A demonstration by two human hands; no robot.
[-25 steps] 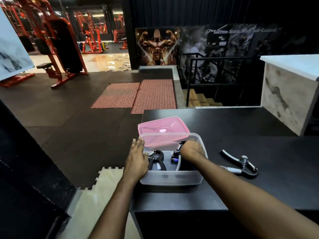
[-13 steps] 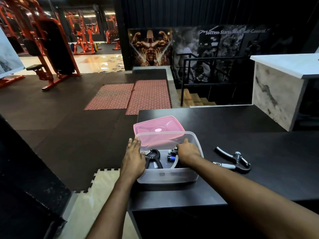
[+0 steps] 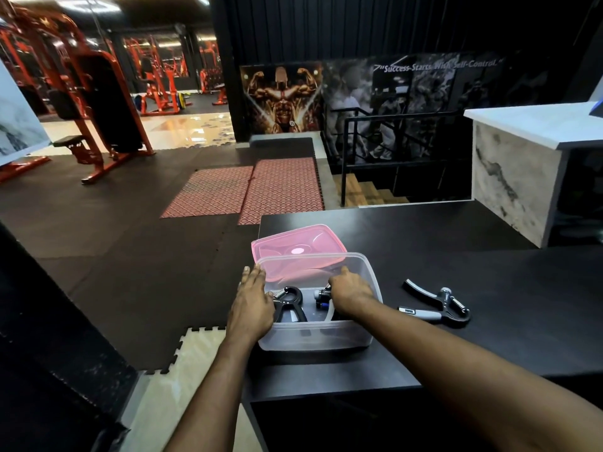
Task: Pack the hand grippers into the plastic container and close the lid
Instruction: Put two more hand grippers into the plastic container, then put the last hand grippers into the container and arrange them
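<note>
A clear plastic container (image 3: 326, 337) stands on the black table (image 3: 489, 288), near its left edge. Its pink lid (image 3: 297, 244) lies just behind it, partly under the far rim. One black hand gripper (image 3: 288, 301) lies inside at the left. My right hand (image 3: 350, 293) is inside the container, closed over a second hand gripper (image 3: 321, 298) with a blue part. My left hand (image 3: 251, 305) rests flat against the container's left wall, fingers extended. A third hand gripper (image 3: 437, 305), black and grey, lies on the table to the right of the container.
A white marble-patterned counter (image 3: 515, 177) rises at the table's far right. Left of the table the floor drops to black and cream mats (image 3: 182, 370). Red gym machines (image 3: 98, 109) and a stair railing (image 3: 375, 151) stand beyond.
The view has shifted slightly. My right hand has stayed inside the container on the gripper, moving a little; my left hand stays on the left wall.
</note>
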